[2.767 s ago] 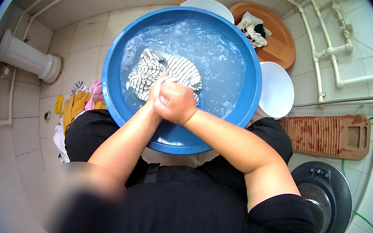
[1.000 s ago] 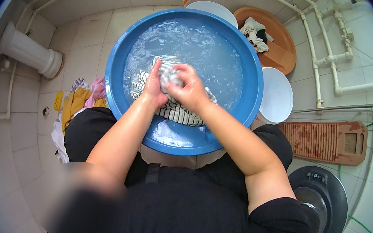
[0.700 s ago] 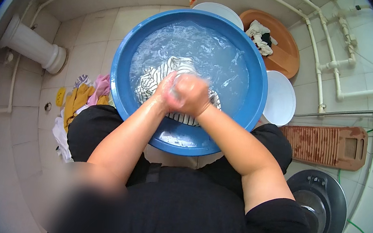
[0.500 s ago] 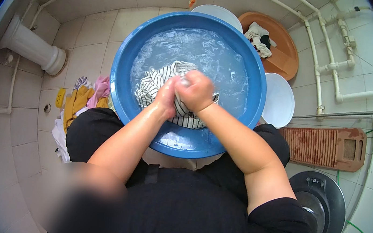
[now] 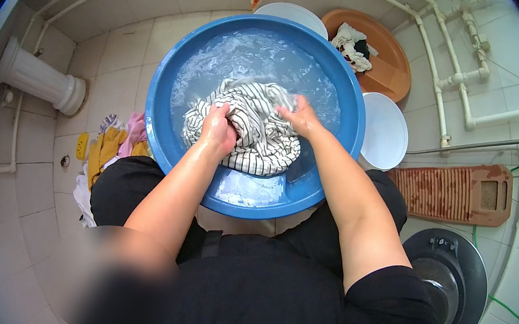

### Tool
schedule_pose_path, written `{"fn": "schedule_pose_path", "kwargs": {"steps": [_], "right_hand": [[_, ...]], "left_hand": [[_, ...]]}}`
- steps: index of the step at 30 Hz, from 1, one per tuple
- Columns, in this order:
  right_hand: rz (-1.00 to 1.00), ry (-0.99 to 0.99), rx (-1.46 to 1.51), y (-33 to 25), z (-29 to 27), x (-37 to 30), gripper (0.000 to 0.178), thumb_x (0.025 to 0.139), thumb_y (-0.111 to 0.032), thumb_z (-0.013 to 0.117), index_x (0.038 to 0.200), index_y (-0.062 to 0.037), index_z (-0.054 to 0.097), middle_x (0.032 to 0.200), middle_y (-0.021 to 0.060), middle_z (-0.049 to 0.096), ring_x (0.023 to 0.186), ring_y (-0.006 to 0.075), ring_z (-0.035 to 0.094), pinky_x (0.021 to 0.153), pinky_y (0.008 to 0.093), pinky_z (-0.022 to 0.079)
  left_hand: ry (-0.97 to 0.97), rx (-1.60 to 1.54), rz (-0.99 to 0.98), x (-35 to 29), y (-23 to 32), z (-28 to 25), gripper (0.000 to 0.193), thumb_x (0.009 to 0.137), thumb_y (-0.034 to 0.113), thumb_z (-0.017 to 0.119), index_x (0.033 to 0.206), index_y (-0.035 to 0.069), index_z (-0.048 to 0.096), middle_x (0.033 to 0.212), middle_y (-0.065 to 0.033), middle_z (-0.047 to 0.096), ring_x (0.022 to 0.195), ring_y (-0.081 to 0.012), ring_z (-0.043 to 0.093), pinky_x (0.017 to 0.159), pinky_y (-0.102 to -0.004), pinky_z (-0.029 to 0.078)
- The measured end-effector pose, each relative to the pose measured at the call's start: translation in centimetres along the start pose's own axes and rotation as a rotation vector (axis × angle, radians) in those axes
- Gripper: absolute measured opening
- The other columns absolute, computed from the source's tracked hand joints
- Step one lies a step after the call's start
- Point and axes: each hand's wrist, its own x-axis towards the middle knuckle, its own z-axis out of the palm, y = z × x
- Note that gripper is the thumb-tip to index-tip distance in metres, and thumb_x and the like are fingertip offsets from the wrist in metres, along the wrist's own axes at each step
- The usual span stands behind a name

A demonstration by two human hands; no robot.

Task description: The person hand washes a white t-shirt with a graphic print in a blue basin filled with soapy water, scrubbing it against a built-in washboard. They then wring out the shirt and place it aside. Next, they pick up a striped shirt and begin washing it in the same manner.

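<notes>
A wet white garment with dark stripes lies bunched in a large blue basin of cloudy, sudsy water. My left hand grips the cloth at its left side, thumb on top and the other fingers partly hidden by folds. On the right, my right hand pinches a raised edge of the same garment between thumb and fingers. The cloth spreads between both hands, its lower part resting toward the basin's near side.
Right of the basin are a white bowl, a brown washboard and a dark round lid-like object. Behind stand another white basin and an orange-brown tub holding clothes. Coloured laundry and a yellow brush-like item lie left.
My hands were pressed together around a bunched part of the striped garment. Now they have moved apart, my right hand to the right, and the cloth is opened out more between them.
</notes>
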Motion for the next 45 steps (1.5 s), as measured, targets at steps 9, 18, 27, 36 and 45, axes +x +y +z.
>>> {"fn": "schedule_pose_path", "kwargs": {"steps": [9,18,27,36,45], "right_hand": [[-0.187,0.05,0.712,-4.1,1.7,-0.7,0.051,0.063,-0.012,0.071,0.107,0.0003,0.051,0.099,0.0121,0.058,0.091,0.0188,0.056,0.079,0.0263,0.045],[-1.088,0.069,-0.06,-14.5,3.3,-11.1,0.036,0.056,-0.019,0.067,0.088,-0.0115,0.055,0.082,0.0088,0.057,0.076,0.0286,0.056,0.066,0.0366,0.046],[-0.614,0.344,0.08,-12.5,3.4,-8.2,0.022,0.065,-0.024,0.066,0.071,-0.0051,0.057,0.068,0.013,0.059,0.062,0.0298,0.058,0.057,0.0356,0.047],[-0.268,0.564,-0.034,-7.3,1.5,-2.6,0.036,0.071,-0.03,0.064,0.093,-0.0043,0.053,0.09,0.0163,0.057,0.081,0.0319,0.057,0.071,0.039,0.046],[0.08,-0.045,-0.175,1.0,-0.7,0.0,0.064,0.069,-0.044,0.063,0.111,0.0026,0.052,0.106,0.0223,0.056,0.099,0.0335,0.054,0.085,0.0362,0.042]], "left_hand": [[-0.196,0.087,-0.089,-0.2,-0.5,0.5,0.035,0.085,0.032,0.05,0.107,0.006,0.053,0.107,-0.0107,0.057,0.101,-0.0225,0.053,0.09,-0.0406,0.04],[-0.608,-0.223,-0.378,-0.8,0.9,-1.9,0.038,0.088,0.038,0.04,0.092,0.003,0.056,0.089,-0.0131,0.06,0.081,-0.0255,0.059,0.074,-0.0407,0.048],[0.033,0.213,-0.215,-4.7,1.2,3.1,0.029,0.084,0.03,0.04,0.091,0.009,0.059,0.086,-0.0079,0.062,0.082,-0.0221,0.058,0.077,-0.0336,0.046],[-0.214,0.167,-0.305,-3.3,0.2,2.9,0.026,0.086,0.024,0.049,0.098,0.002,0.056,0.088,-0.0087,0.063,0.076,-0.0185,0.061,0.067,-0.0289,0.049],[-0.048,0.25,0.01,-1.5,1.3,0.5,0.036,0.085,0.013,0.052,0.118,0.002,0.045,0.103,-0.0091,0.056,0.095,-0.0178,0.054,0.082,-0.0341,0.045]]}}
